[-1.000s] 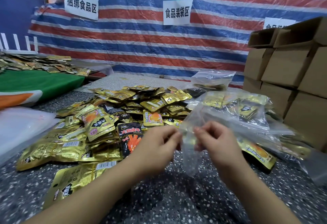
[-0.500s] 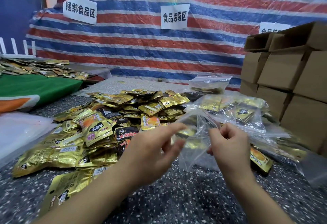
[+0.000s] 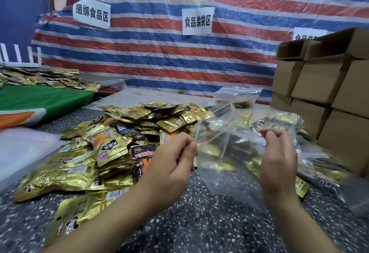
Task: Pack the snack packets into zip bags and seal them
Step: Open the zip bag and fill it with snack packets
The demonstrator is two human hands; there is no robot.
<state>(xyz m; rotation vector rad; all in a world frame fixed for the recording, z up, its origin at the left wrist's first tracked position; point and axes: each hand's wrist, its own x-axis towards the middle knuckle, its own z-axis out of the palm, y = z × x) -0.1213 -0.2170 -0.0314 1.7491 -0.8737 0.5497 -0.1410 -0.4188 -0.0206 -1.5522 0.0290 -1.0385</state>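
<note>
Both hands up over the speckled table (image 3: 199,222), a clear zip bag (image 3: 225,153) stretched between them. Left hand (image 3: 171,165) pinches the bag's left edge betw thumb & forefinger, right at the red zip line, other fingers curled in. Right hand (image 3: 277,157) pinches the bag's right side, fingertips bunched on the plastic near the top. Bag hangs in the air, mouth slanting up & away toward the back, bottom drooping to the table. Looks see-thru w/ gold showing behind it; whether anything's inside it, can't tell.

Left of the hands: big heap of gold snack packets (image 3: 111,149) on the table, a black one w/ orange print (image 3: 142,159) just beside the left hand. One gold packet (image 3: 79,218) lies apart at the near edge, next to the left forearm.

Behind & right of the held bag: filled bags (image 3: 279,121) w/ gold packets inside, piled near the cardboard boxes (image 3: 323,89) stacked at far right. Stack of flat clear bags (image 3: 22,151) at far left. Green cloth (image 3: 44,99) beyond w/ more packets on it. Striped tarp (image 3: 179,57) at the back w/ white paper signs (image 3: 197,21).
</note>
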